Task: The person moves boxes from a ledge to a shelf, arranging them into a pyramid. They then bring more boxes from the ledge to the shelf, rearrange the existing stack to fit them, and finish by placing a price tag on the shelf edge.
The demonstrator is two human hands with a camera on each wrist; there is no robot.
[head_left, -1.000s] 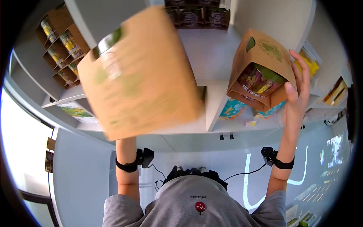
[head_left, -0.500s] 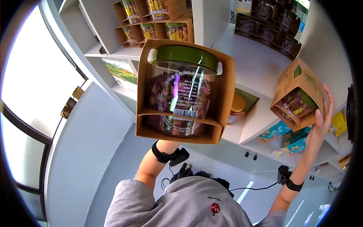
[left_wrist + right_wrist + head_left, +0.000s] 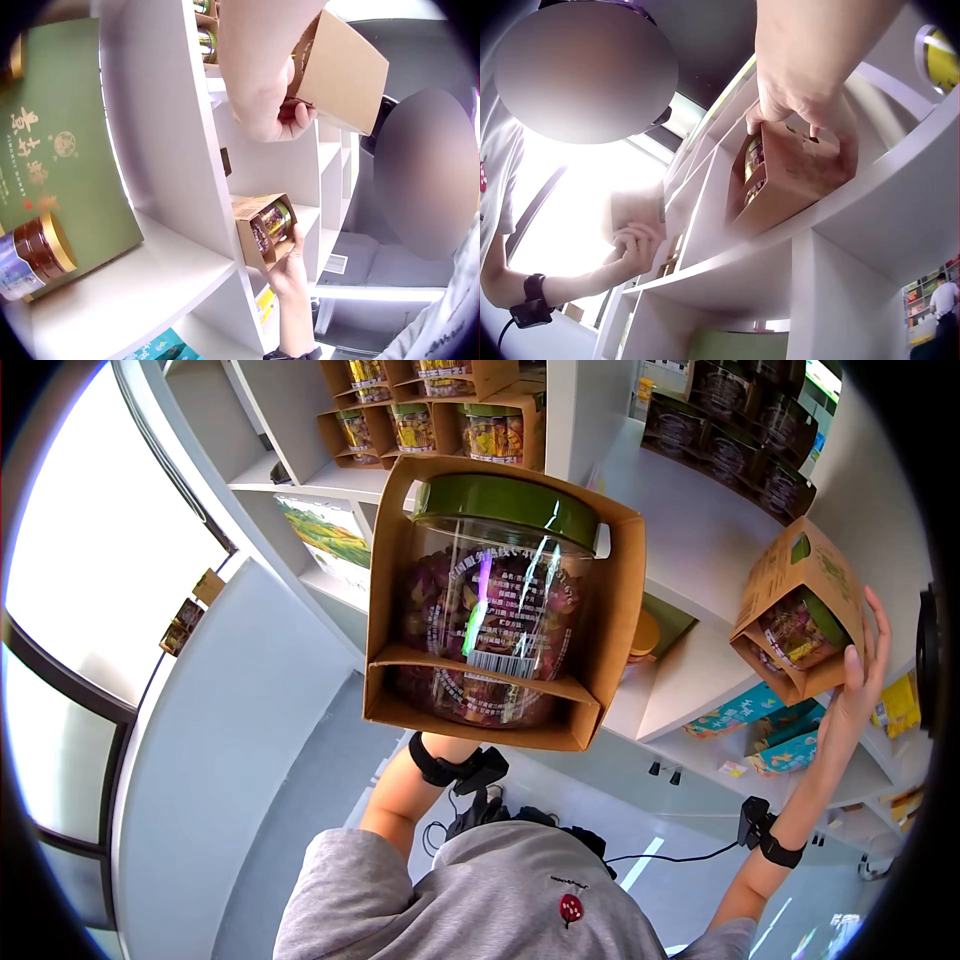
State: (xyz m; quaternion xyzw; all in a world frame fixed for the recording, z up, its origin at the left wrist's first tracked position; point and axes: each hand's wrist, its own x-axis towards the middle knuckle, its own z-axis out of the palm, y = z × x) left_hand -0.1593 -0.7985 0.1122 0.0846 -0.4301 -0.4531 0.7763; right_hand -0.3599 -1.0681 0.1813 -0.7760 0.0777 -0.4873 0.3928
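My left hand (image 3: 276,118) grips a brown cardboard carrier (image 3: 622,620) by its underside, held up in front of my chest. In its open side stands a clear jar (image 3: 480,595) with a green lid, full of dark reddish dried buds; a barcode label faces me. The head view hides that hand behind the carrier. Out to the right, my right hand (image 3: 848,700) holds a second carrier (image 3: 822,565) on the white shelf, thumb on its front edge and fingers over the far side. A green-lidded jar (image 3: 800,630) shows inside it, tilted in this view.
More carriers of jars (image 3: 490,435) fill the shelf at the back left, and dark boxes (image 3: 730,455) stack at the back right. Blue packets (image 3: 785,745) sit below the right-hand carrier. A green box (image 3: 64,165) and an amber jar (image 3: 45,251) stand in a neighbouring compartment.
The carrier in my left hand has turned from its printed face to its open side, showing the jar. The head view has swung left. My right hand stays on the second carrier.
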